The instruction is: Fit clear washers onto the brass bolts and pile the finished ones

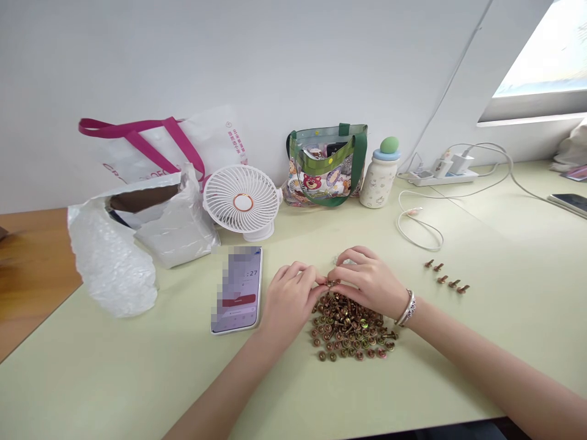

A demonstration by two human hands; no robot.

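My left hand (293, 296) and my right hand (369, 281) meet over a heap of bronze-coloured screws (351, 327). Between their fingertips, both pinch a small screw (331, 283); its far details are too small to make out. The heap spreads under and in front of my right hand, with many round heads facing up along its near edge. To the right, several more screws (443, 279) lie apart in a slanting row. A bit of clear plastic (340, 259) shows just behind my right hand, partly hidden by it.
Left of my hands lies a phone (238, 290). Behind it stand a white fan (243, 201), a bubble-wrap bag (114, 263) and a tote bag (215, 140). A green-handled bag (325, 168), a bottle (380, 180) and a power strip (443, 177) with cables line the wall.
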